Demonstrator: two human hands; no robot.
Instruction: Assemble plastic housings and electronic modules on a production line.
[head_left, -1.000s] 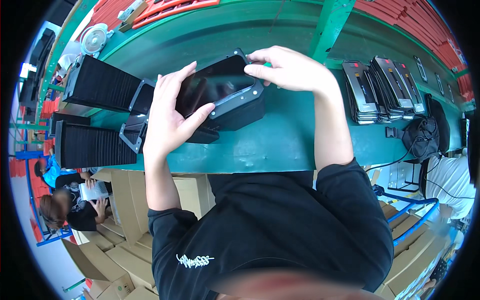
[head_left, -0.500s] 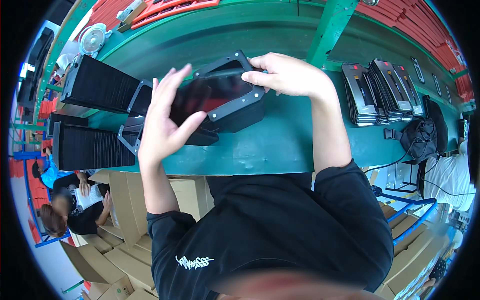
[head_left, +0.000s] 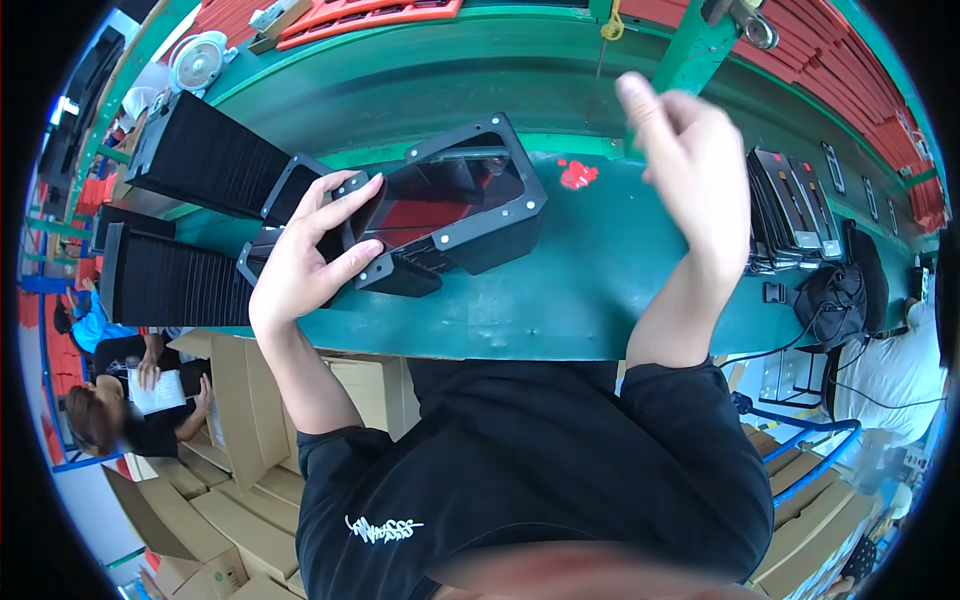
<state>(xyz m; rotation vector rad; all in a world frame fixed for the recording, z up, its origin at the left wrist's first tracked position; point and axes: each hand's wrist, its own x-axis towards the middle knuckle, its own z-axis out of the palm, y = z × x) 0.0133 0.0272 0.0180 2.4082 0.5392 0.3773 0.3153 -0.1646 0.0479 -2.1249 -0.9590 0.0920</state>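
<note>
The left hand (head_left: 315, 245) is nearest to and touching the end of a dark, glossy, rectangular sheet (head_left: 420, 215), thumb and fingertips spread apart; whether they press or merely rest cannot be told. The sheet lies at the middle of the bench, within the opening of a black, angular frame with round silver studs (head_left: 500, 245). It seems in place there, though whether it is fixed cannot be judged. The right hand (head_left: 692, 165) is raised apart from the frame and blurred; its grip cannot be told. Left of these stand two long, black, finely ribbed stacks (head_left: 205, 160), whose state of completion is unclear. The smooth green bench top (head_left: 590, 300) bears a small red patch (head_left: 577, 174); to the right lie piled flat black-and-grey packs (head_left: 790, 205) and a black fabric bag (head_left: 835, 295). Beyond the bench are brown cardboard boxes (head_left: 245, 400), a co-worker in black (head_left: 150, 420), and a round white fan (head_left: 197, 62).
</note>
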